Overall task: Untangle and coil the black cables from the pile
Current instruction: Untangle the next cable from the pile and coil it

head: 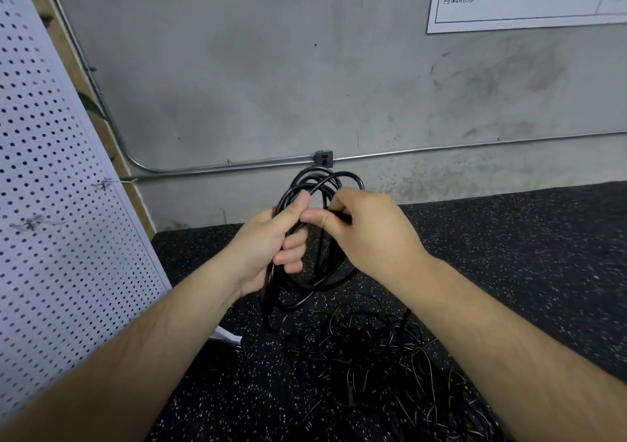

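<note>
black cable loops (334, 255) hang upright between our raised hands, before the concrete wall (237, 85). our left hand (271, 241) grips the bundle, fingers curled round it, thumb pointing up. our right hand (369, 227) pinches one strand just beside that thumb. the tangled pile (366, 350) lies below on the speckled floor (509, 255).

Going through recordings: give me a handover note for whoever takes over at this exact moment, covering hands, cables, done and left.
Left hand grips the gathered loops of a black cable coil, held up above the floor. Right hand pinches one strand of that coil beside the left thumb.
Done: one cable mostly looped, lower loops hanging loose.
Left: finish this coil, then untangle the pile lying on the floor below.
</note>
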Action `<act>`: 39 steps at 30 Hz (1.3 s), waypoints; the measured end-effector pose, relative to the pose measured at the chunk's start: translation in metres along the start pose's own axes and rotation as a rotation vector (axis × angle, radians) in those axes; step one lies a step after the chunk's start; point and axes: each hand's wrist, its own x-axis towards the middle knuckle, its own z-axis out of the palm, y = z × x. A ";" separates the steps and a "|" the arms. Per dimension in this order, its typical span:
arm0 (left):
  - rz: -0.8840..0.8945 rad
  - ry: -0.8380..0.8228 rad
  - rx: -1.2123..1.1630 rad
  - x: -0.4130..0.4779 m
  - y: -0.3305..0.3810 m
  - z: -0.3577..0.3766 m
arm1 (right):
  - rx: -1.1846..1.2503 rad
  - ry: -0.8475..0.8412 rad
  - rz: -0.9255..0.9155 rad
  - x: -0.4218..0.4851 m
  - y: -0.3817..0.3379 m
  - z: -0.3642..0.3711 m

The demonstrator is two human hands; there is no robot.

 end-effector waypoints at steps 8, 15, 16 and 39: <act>0.195 0.141 -0.375 0.009 0.026 -0.037 | 0.387 -0.256 0.224 -0.010 0.045 -0.014; 0.265 0.334 -0.455 0.008 0.032 -0.059 | 0.574 -0.474 0.337 -0.028 0.071 0.000; 0.263 0.332 -0.434 0.008 0.031 -0.057 | 0.549 -0.440 0.331 -0.029 0.070 0.003; -0.001 0.032 -0.034 -0.001 -0.010 -0.005 | 0.886 -0.240 0.620 -0.009 0.020 0.026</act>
